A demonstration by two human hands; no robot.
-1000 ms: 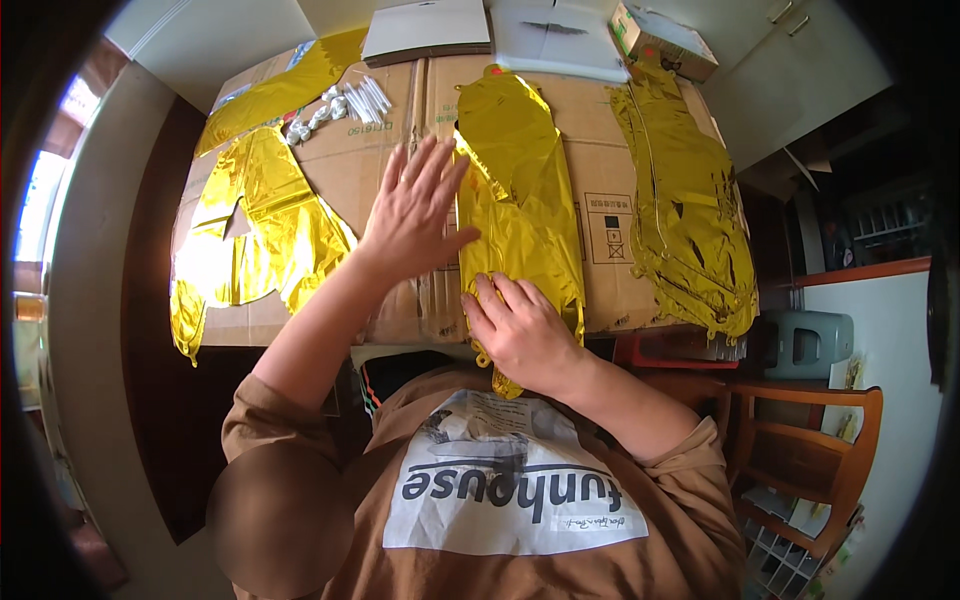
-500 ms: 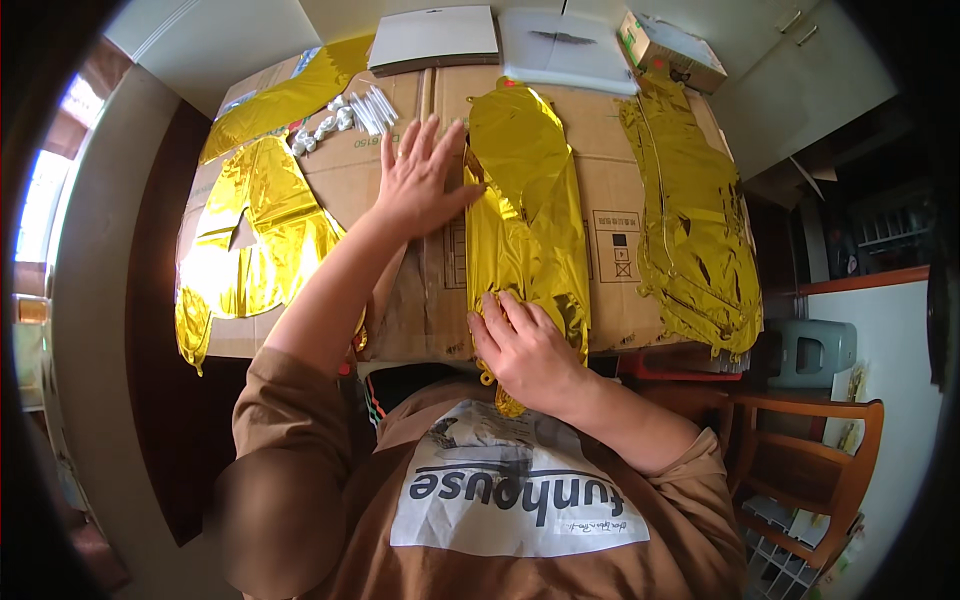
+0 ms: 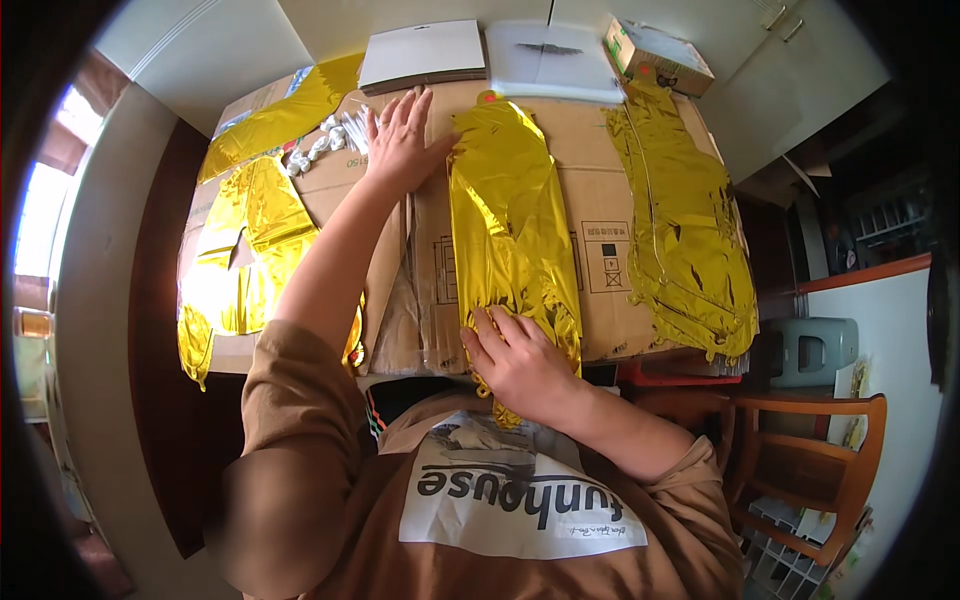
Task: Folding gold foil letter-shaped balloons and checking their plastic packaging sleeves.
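Note:
A flat, uninflated gold foil balloon (image 3: 505, 215) lies lengthwise down the middle of the cardboard, its lower end crumpled and hanging past the near edge. Beside its upper left edge is my left hand (image 3: 400, 150), fingers spread and empty, the thumb reaching to the foil's edge. My right hand (image 3: 525, 365) rests on the balloon's crumpled lower end with its fingers apart, pressing from above. A red dot marks the tab at the balloon's far end.
The cardboard sheet (image 3: 600, 190) covers the table. More gold foil balloons lie at left (image 3: 260, 220), at right (image 3: 690, 220) and far left (image 3: 285, 115). White sticks (image 3: 354, 130), small white bundles (image 3: 310, 155), a paper stack (image 3: 422, 55), a clear sheet (image 3: 553, 65) and a box (image 3: 660, 58) sit behind.
My left hand has slid farther up along the balloon's left edge. The balloon's upper part now looks flatter and smoother. My right hand stays on its lower end.

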